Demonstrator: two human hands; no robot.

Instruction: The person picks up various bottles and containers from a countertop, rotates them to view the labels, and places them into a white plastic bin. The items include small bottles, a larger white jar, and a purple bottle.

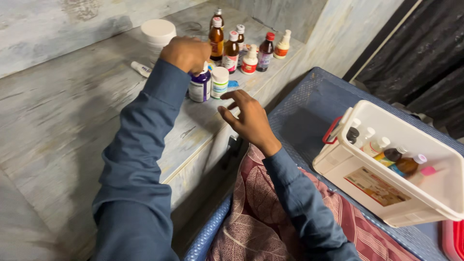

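On the pale, streaked surface [63,125], a small white tube [141,69] lies on its side, its long axis running from upper left to lower right, near a white round jar [157,33]. The left hand [186,52] is closed down over the top of a dark blue bottle [199,87] with a white label; the bottle stands upright, its long axis vertical, its cap hidden under the fingers. Just beside it on the right stands a short white bottle [220,82], also upright. The right hand [246,118] hovers low near these two, fingers spread and half curled, holding nothing. Behind them a cluster of brown syrup bottles [231,50] stands upright. Far right, a white plastic box [386,164] with a red handle holds more bottles lying slanted.
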